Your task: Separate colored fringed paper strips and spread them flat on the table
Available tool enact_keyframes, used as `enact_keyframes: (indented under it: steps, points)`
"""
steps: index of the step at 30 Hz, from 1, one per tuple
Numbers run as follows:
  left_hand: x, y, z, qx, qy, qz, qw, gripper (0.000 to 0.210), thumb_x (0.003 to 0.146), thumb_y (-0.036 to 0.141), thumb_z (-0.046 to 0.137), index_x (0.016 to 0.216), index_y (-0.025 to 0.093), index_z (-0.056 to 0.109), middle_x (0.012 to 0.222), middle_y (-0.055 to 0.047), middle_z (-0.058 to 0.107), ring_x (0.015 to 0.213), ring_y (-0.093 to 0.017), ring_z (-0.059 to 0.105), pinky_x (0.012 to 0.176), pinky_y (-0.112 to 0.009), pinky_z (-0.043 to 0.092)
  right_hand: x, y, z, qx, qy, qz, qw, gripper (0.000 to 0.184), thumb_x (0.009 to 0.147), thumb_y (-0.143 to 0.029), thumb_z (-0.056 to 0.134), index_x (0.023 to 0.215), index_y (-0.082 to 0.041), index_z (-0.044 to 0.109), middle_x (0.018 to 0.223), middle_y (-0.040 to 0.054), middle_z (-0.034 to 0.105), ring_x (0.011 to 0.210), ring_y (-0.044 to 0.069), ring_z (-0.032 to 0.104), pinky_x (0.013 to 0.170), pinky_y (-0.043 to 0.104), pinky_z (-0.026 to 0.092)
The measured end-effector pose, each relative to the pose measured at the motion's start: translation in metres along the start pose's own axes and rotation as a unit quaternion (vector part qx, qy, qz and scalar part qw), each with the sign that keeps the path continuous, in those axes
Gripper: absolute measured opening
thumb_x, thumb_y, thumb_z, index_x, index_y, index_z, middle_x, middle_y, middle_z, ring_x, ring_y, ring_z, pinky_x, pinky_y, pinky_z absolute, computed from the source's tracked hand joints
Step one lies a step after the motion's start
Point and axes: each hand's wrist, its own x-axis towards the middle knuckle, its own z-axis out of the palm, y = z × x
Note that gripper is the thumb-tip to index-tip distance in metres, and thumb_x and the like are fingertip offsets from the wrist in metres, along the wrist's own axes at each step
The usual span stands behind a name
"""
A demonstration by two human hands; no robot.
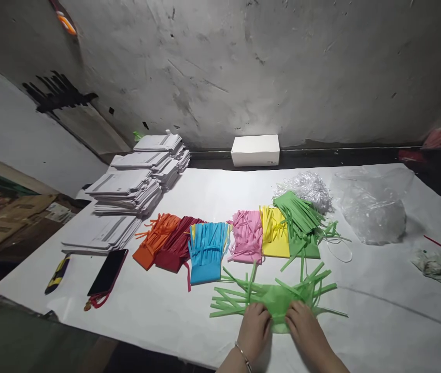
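Observation:
A sheet of green tissue paper [276,296], cut into fringes at both ends, lies spread across the near edge of the table. My left hand [254,327] and my right hand [302,324] grip its near side with curled fingers, close together. The paper seems folded or rolled under the fingertips, which are partly hidden. Just beyond lie fringed paper bundles in blue [207,254], pink [246,235], yellow [275,233] and green [301,223]. Farther left are a dark red bundle [175,246] and an orange one [156,241].
Stacks of white folded cardboard [127,186] stand at the left. A phone [108,273] and a yellow-and-black cutter [57,274] lie in front of them. White string [308,189], a clear plastic bag [375,212] and a crumpled rag [434,267] are on the right. A white box [255,151] sits by the wall.

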Motion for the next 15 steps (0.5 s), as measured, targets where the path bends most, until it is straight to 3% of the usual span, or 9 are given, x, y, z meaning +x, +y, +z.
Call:
enact_keyframes:
  steps: [4, 7, 10, 15]
  points:
    - [0.000, -0.007, 0.003, 0.004, -0.016, 0.059, 0.998, 0.020, 0.084, 0.006, 0.050, 0.089, 0.021, 0.062, 0.097, -0.007, 0.065, 0.090, -0.024, 0.057, 0.079, -0.040, 0.047, -0.008, -0.003, 0.008, -0.015, 0.051, -0.047, 0.997, 0.020, 0.086, -0.010, 0.052, 0.090, -0.026, 0.064, 0.095, 0.0009, 0.066, 0.092, 0.021, 0.060, 0.088, 0.038, 0.045]
    - [-0.001, -0.013, 0.002, 0.023, -0.041, 0.088, 0.995, 0.018, 0.088, 0.008, 0.049, 0.089, 0.020, 0.061, 0.092, -0.006, 0.066, 0.086, -0.023, 0.058, 0.079, -0.039, 0.046, -0.013, 0.001, 0.009, -0.025, 0.091, -0.052, 0.994, 0.024, 0.087, -0.007, 0.047, 0.089, -0.025, 0.062, 0.092, 0.0006, 0.066, 0.092, 0.020, 0.061, 0.089, 0.037, 0.045]
    - [0.002, -0.013, -0.002, 0.038, -0.071, 0.031, 0.996, 0.016, 0.091, 0.012, 0.048, 0.089, 0.019, 0.063, 0.095, -0.007, 0.066, 0.088, -0.023, 0.059, 0.079, -0.038, 0.045, -0.013, 0.007, 0.006, -0.038, 0.122, -0.040, 0.991, 0.024, 0.090, -0.010, 0.044, 0.091, -0.026, 0.061, 0.092, 0.0012, 0.066, 0.094, 0.020, 0.060, 0.089, 0.037, 0.044]
    - [0.024, -0.002, -0.016, 0.044, -0.132, -0.141, 0.980, 0.020, 0.093, 0.014, 0.046, 0.092, 0.018, 0.066, 0.099, -0.007, 0.069, 0.094, -0.022, 0.062, 0.081, -0.032, 0.044, 0.003, 0.009, 0.007, -0.071, 0.148, 0.016, 0.986, 0.021, 0.095, -0.022, 0.045, 0.078, -0.026, 0.058, 0.074, -0.0009, 0.063, 0.079, 0.021, 0.059, 0.080, 0.038, 0.040]
